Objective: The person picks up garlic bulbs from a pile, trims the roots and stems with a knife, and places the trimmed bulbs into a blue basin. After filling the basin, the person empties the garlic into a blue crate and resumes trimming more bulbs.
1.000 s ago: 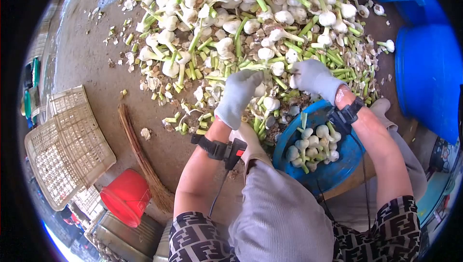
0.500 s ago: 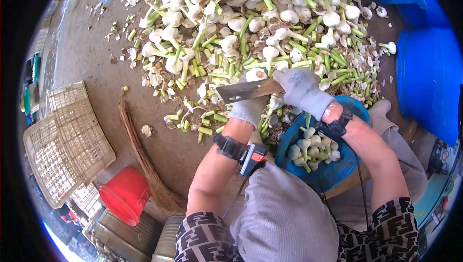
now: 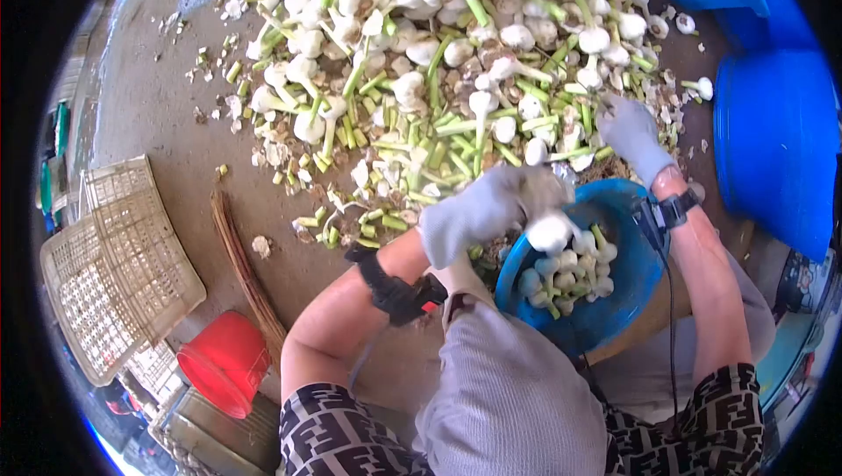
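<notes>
Grey-gloved left hand [image 3: 481, 209] blurred near far-left rim of blue basin [image 3: 636, 279]; white garlic bulb [image 3: 550, 233] just off its fingertips, above rim; whether gripped, cannot tell. Right hand [image 3: 631, 134] beside garlic pile [image 3: 517, 35], grasp unclear.

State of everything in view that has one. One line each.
Grey-gloved left hand: fingers blurred, grip unclear
Grey-gloved right hand: at the heap's edge, grip unclear
Single white garlic bulb: by left fingers, held or falling unclear
Round blue plastic basin: open, part-filled with garlic
White garlic heap: loose, many green stems attached
Brown straw broom: partly hidden
Red plastic bucket: contents unclear
</notes>
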A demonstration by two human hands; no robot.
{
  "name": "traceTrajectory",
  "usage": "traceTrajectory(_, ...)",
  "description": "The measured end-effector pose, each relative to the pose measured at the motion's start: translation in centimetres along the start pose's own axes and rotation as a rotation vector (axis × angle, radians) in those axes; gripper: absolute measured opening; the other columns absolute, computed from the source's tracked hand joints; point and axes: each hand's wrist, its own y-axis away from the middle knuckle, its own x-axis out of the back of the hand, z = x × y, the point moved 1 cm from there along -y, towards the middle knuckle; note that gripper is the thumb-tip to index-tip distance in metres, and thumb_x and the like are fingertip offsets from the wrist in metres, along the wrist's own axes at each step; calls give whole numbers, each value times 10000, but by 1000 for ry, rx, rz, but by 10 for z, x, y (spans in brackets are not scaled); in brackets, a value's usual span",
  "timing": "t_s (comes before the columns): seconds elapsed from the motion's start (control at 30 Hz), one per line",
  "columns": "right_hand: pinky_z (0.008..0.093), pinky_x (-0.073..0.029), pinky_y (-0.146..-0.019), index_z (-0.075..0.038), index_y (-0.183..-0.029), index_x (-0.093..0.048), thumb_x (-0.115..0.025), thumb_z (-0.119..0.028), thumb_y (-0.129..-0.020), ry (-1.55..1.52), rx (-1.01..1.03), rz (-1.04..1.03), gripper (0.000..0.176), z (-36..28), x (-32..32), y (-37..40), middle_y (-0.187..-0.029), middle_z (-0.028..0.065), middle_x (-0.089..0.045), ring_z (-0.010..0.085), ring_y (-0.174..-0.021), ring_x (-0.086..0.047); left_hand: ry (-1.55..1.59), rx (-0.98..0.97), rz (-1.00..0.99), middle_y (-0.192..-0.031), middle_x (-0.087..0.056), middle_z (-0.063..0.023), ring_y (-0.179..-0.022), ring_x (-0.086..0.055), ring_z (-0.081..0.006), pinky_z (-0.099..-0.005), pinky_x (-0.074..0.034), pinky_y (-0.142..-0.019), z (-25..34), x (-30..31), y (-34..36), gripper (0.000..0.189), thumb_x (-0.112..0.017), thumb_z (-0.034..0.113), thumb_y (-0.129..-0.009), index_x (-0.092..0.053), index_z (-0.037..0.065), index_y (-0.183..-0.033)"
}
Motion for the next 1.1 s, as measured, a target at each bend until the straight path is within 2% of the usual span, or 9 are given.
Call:
traceTrajectory(0.13,388,-478,-779,-96,-1001,-615,-539,-302,-753,-118,-23,-10,332,1,3,4,-949,162,-631,323,-879,-601,-1672,-185,208,-1180,-515,-108,-1068,-505,-294,-362,-464,-811,-3,48,-51,406,-670,117,-700,-591,201,-1090)
traceTrajectory(0.3,389,-478,-759,-93,-957,-621,-542,-302,-753,-164,-24,-73,303,-8,-2,16,-915,151,-635,320,-860,-603,-1367,168,273,-1215,-471,-108,-1030,-526,-304,-375,-457,-835,-25,92,-82,409,-603,110,-728,-549,155,-1131)
traceTrajectory(0.4,395,-482,-732,-87,-907,-623,-538,-297,-753,-159,11,-43,274,-5,-8,19,-864,155,-635,327,-821,-606,-1653,-16,141,-1178,-512,-101,-1003,-555,-267,-344,-473,-802,-16,112,-54,295,-575,155,-779,-593,154,-1073)
traceTrajectory(0.6,407,-485,-714,-111,-876,-632,-534,-285,-744,-243,277,-88,240,-60,-18,21,-804,155,-636,334,-779,-609,100,133,611,-882,-628,-79,-769,-598,-142,-256,-498,-715,-49,101,14,301,-520,228,-897,-568,-41,-1025)
traceTrajectory(0.87,393,-483,-764,-103,-898,-637,-529,-269,-754,109,218,-397,245,-66,-20,-3,-901,149,-634,308,-842,-610,382,-133,474,-866,-619,-37,-751,-577,-104,-218,-464,-647,-34,52,25,257,-507,222,-909,-603,-9,-967)
traceTrajectory(0.9,387,-483,-763,-108,-914,-637,-530,-266,-757,44,152,-323,247,-50,-20,-4,-925,152,-630,302,-857,-608,-93,-245,610,-854,-615,-39,-741,-572,-119,-227,-461,-616,-52,60,23,263,-487,238,-913,-592,2,-963)
traceTrajectory(0.97,384,-489,-740,-119,-924,-627,-520,-245,-768,-53,86,-150,227,-38,-17,2,-905,144,-633,296,-845,-614,305,-226,763,-772,-577,-27,-657,-537,-130,-235,-436,-542,-48,58,18,237,-438,259,-924,-561,62,-881)
traceTrajectory(1.0,388,-489,-732,-118,-914,-622,-520,-243,-770,-37,119,-162,216,-42,-16,7,-891,138,-634,296,-834,-616,1170,-79,704,-702,-543,-14,-583,-506,-127,-235,-414,-499,-42,54,10,240,-409,265,-931,-541,111,-802)
traceTrajectory(1.1,408,-491,-697,-120,-877,-597,-523,-243,-777,23,302,-149,174,-75,-14,27,-808,116,-634,304,-767,-621,1338,-220,332,-747,-569,-54,-569,-442,-140,-231,-352,-469,-69,60,-2,274,-493,321,-865,-552,54,-845)
